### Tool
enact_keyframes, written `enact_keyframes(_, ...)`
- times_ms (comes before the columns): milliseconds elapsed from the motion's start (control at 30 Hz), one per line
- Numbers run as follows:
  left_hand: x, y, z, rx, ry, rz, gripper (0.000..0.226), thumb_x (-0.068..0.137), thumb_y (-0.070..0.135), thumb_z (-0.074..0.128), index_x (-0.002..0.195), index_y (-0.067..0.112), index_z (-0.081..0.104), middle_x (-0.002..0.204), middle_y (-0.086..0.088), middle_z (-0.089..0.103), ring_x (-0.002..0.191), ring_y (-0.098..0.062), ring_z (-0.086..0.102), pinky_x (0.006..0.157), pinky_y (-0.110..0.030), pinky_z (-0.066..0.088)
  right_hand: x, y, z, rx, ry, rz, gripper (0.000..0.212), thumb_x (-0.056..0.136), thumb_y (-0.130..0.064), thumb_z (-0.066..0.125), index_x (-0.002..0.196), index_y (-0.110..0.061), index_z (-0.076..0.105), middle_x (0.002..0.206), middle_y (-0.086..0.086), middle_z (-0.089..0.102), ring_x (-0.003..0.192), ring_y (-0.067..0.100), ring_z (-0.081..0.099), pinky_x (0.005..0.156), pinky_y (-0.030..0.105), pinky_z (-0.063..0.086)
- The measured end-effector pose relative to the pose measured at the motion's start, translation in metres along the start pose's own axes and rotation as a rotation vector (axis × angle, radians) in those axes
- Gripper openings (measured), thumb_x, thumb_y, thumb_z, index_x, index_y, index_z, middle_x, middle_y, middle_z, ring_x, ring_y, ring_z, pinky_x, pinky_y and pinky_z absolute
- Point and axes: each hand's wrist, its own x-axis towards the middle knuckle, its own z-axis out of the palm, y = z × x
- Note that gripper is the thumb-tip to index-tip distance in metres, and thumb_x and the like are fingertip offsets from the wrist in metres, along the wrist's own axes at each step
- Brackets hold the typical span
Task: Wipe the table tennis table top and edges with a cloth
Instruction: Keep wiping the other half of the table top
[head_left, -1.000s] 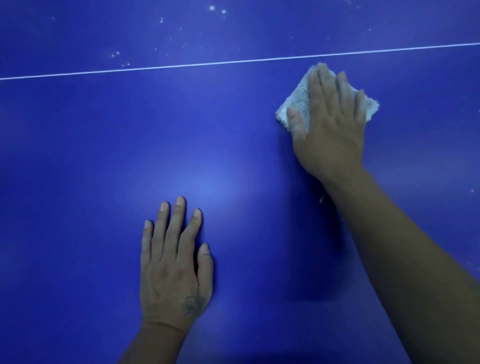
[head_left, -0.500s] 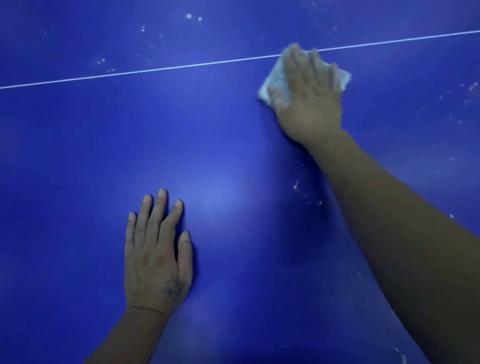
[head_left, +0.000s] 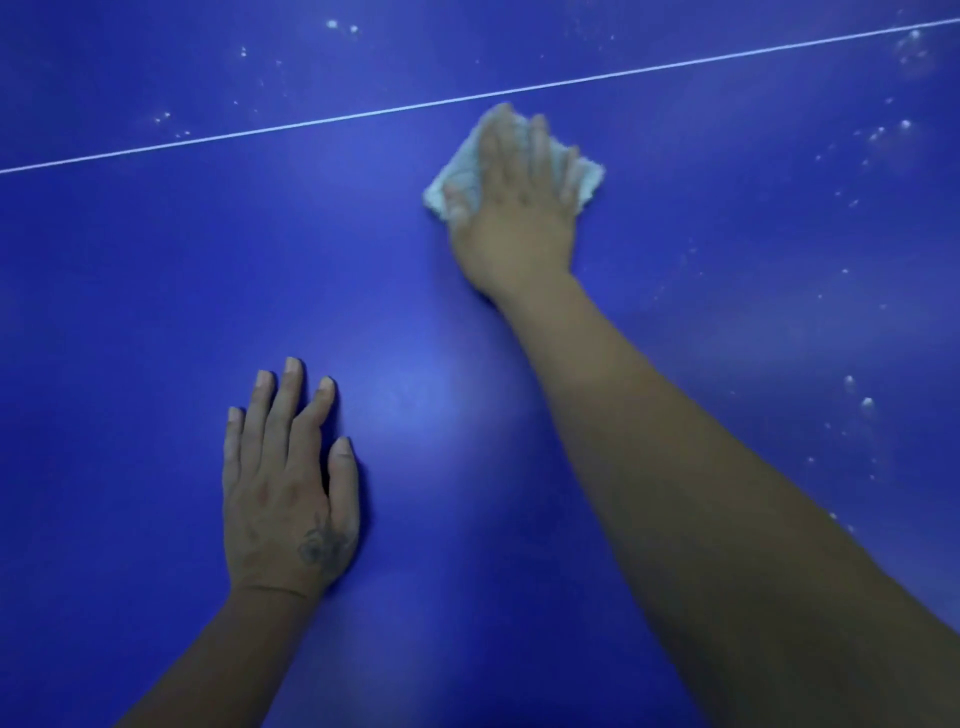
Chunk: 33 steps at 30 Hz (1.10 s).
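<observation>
the left hand (head_left: 288, 488) is laid flat on the glossy blue table tennis table top (head_left: 130, 312), well below the thin white line (head_left: 208, 137) that is painted across it. its fingers are straight and slightly spread, and nothing is held in it.

further right, just below the white line, the small pale fluffy folded cloth (head_left: 589, 174) is pinned to the top under the right hand (head_left: 511, 218). the fingers are stretched out over the cloth and blurred, so it is pressed down rather than gripped. 2 corners are seen sticking out, 1 by the thumb and 1 by the little finger. whether the thumb is hooked round an edge cannot be told.

the cloth is judged to be light, soft and limp. it would bunch if pushed from 1 edge, and it is likely to slide easily on the slick top. it is best held under a flat palm over its middle, with fingers spread towards the corners.

right of the cloth, below the white line and also above it, white specks (head_left: 862, 402) are scattered, so that part is judged not yet wiped. no table edge is shown.
</observation>
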Motion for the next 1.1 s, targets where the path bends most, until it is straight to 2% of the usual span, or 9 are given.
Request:
enact_keyframes(200,0.001,0.004,-0.004,-0.003,0.004,-0.002,0.056,0.107,0.028,0.044,0.158,0.006,0.052,0.175,-0.013,0.035,0.166,-0.034,0.023,0.133,-0.061,0.017,-0.089,0.040,0.007,-0.013,0.051,-0.355,0.067,0.113,-0.052,0.029,0.169,-0.016,0.030,0.177,-0.003,0.023,0.166,0.027,0.017,0.134,0.052,0.006)
enact_keyframes(267,0.001,0.007,-0.005,-0.011,0.001,-0.005,0.055,0.107,0.028,0.045,0.158,0.007,0.051,0.175,-0.012,0.035,0.166,-0.033,0.022,0.133,-0.061,0.017,-0.097,0.090,0.000,-0.054,0.065,-0.245,0.068,0.113,-0.051,0.028,0.170,-0.014,0.026,0.178,0.002,0.022,0.166,0.032,0.018,0.133,0.053,0.009)
enact_keyframes(333,0.001,0.006,-0.005,-0.010,-0.006,-0.010,0.055,0.107,0.027,0.045,0.159,0.008,0.051,0.175,-0.011,0.034,0.167,-0.032,0.022,0.134,-0.060,0.016,-0.095,0.132,-0.011,-0.035,0.063,0.051,0.072,0.111,-0.052,0.025,0.172,-0.015,0.015,0.180,0.005,0.015,0.166,0.033,0.013,0.133,0.055,0.008)
enact_keyframes(433,0.001,0.007,-0.006,-0.010,-0.018,-0.014,0.056,0.107,0.028,0.044,0.159,0.008,0.050,0.176,-0.010,0.033,0.167,-0.031,0.020,0.134,-0.060,0.015,-0.095,0.123,-0.013,0.058,0.099,0.356,0.074,0.111,-0.050,0.027,0.173,-0.014,0.008,0.181,0.003,0.005,0.167,0.033,0.002,0.133,0.060,0.000)
enact_keyframes(600,-0.001,0.009,-0.006,0.015,-0.031,-0.028,0.056,0.108,0.027,0.042,0.160,0.006,0.048,0.176,-0.012,0.033,0.167,-0.033,0.020,0.135,-0.059,0.014,-0.124,0.043,0.010,0.035,0.041,-0.080,0.073,0.110,-0.048,0.033,0.172,-0.013,0.017,0.180,0.002,0.013,0.167,0.032,0.006,0.133,0.059,0.002)
enact_keyframes(700,-0.003,0.024,-0.004,0.019,-0.008,-0.126,0.057,0.108,0.026,0.040,0.160,0.005,0.048,0.175,-0.014,0.034,0.166,-0.035,0.020,0.135,-0.060,0.014,-0.143,0.065,0.012,0.001,0.039,-0.291,0.068,0.112,-0.050,0.031,0.171,-0.016,0.026,0.179,-0.003,0.020,0.167,0.028,0.013,0.133,0.055,0.008)
enact_keyframes(833,-0.013,0.077,0.008,-0.021,-0.008,-0.289,0.065,0.109,0.038,0.040,0.166,0.006,0.038,0.179,-0.014,0.025,0.167,-0.037,0.015,0.135,-0.060,0.011,-0.160,0.142,-0.003,0.013,0.071,0.126,0.069,0.112,-0.052,0.025,0.173,-0.021,0.014,0.181,-0.004,0.009,0.168,0.027,0.005,0.132,0.059,0.009)
enact_keyframes(933,-0.030,0.107,0.024,0.075,-0.028,-0.248,0.071,0.111,0.046,0.035,0.171,0.010,0.029,0.181,-0.014,0.018,0.168,-0.038,0.010,0.135,-0.062,0.009,-0.177,0.151,-0.008,0.036,0.079,0.364,0.073,0.109,-0.053,0.018,0.173,-0.020,0.005,0.182,-0.004,-0.001,0.168,0.028,-0.004,0.133,0.059,0.001)
enact_keyframes(1100,-0.034,0.102,0.036,0.142,-0.011,-0.172,0.072,0.111,0.052,0.035,0.173,0.017,0.024,0.182,-0.012,0.015,0.168,-0.037,0.009,0.134,-0.062,0.009,-0.222,0.083,0.021,0.066,0.108,-0.153,0.068,0.110,-0.043,0.043,0.168,-0.010,0.031,0.178,0.007,0.023,0.166,0.034,0.014,0.132,0.063,0.012)
